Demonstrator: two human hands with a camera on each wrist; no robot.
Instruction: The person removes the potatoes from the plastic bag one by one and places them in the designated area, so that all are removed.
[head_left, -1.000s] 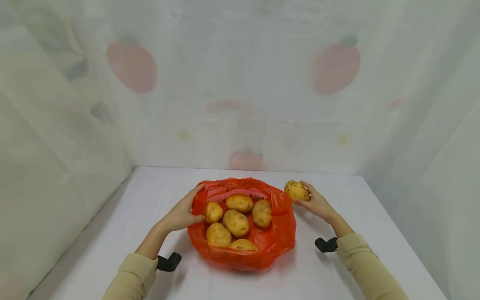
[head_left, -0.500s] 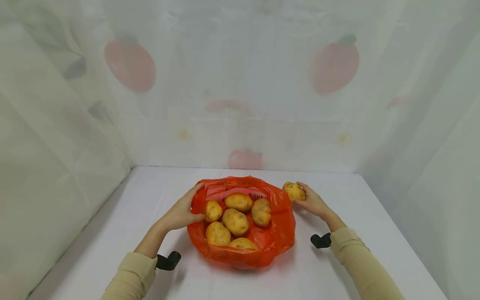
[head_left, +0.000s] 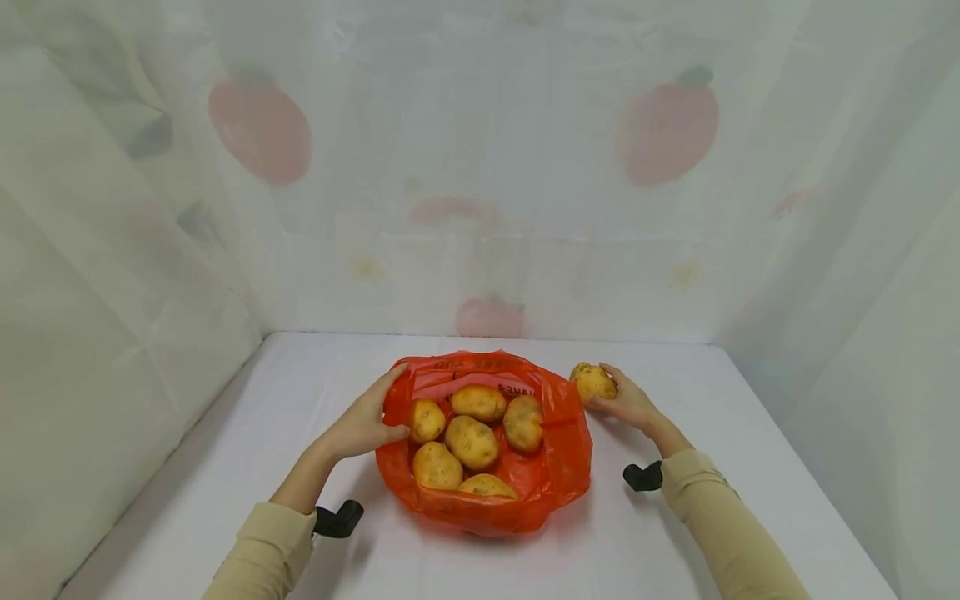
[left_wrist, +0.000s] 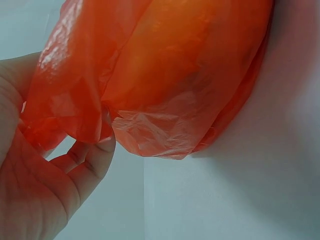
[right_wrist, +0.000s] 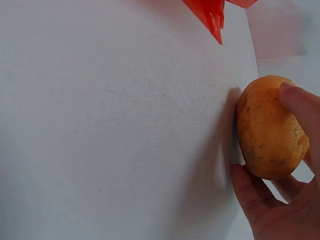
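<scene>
A red plastic bag (head_left: 566,450) stands wide at the mouth in the middle of the table, several potatoes (head_left: 471,442) lying inside it. My left hand (head_left: 365,423) grips the bag's left rim, the thumb over the inner side; in the left wrist view its fingers (left_wrist: 97,157) are curled at the film's edge. To the right of the bag, my right hand (head_left: 628,406) holds a single potato (right_wrist: 270,127) between thumb and fingers. The right wrist view shows that potato low over the white surface, with its shadow beside it.
A white table (head_left: 300,375) lies under everything. Pale curtains (head_left: 480,167) with faded fruit prints rise behind it and on both sides. Black wrist mounts (head_left: 339,519) sit below both hands.
The right hand with its potato shifted slightly left toward the bag, then a little back right and lower. The left hand and the bag have stayed in place.
</scene>
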